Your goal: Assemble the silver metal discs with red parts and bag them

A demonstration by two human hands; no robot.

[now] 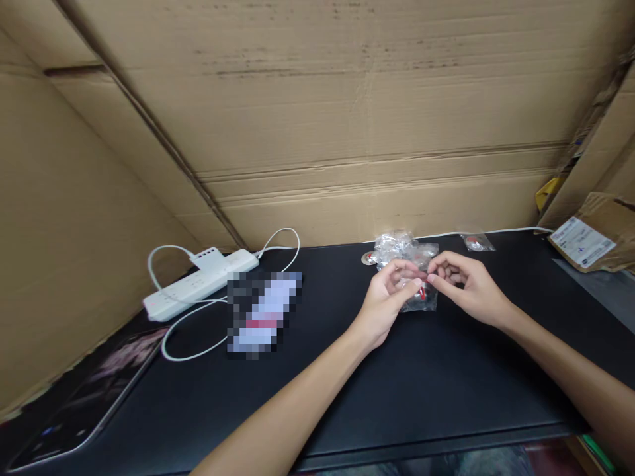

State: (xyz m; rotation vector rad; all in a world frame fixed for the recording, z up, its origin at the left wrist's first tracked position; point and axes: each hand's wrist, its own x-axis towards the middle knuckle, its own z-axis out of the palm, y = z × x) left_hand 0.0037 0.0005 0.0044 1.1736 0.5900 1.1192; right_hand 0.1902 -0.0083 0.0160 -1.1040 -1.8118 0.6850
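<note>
Between my two hands hangs a small clear plastic bag (421, 303) with something red and dark inside; its exact contents are too small to make out. My left hand (384, 301) is closed, thumb and fingers pinching the bag's upper edge. From the right, my right hand (469, 285) pinches the same edge with thumb and forefinger, its other fingers curled. Just behind the hands lies a pile of crinkled clear plastic bags (394, 243). A round pale sticker-like disc (367, 258) shows at the pile's left side.
Another small clear bag (477, 242) lies at the back right. A white power strip (201, 284) with white cables, a blurred-out phone-like object (268, 314) and a dark glossy panel (94, 396) are on the left. Cardboard walls enclose the black table; a labelled cardboard box (608, 228) stands right.
</note>
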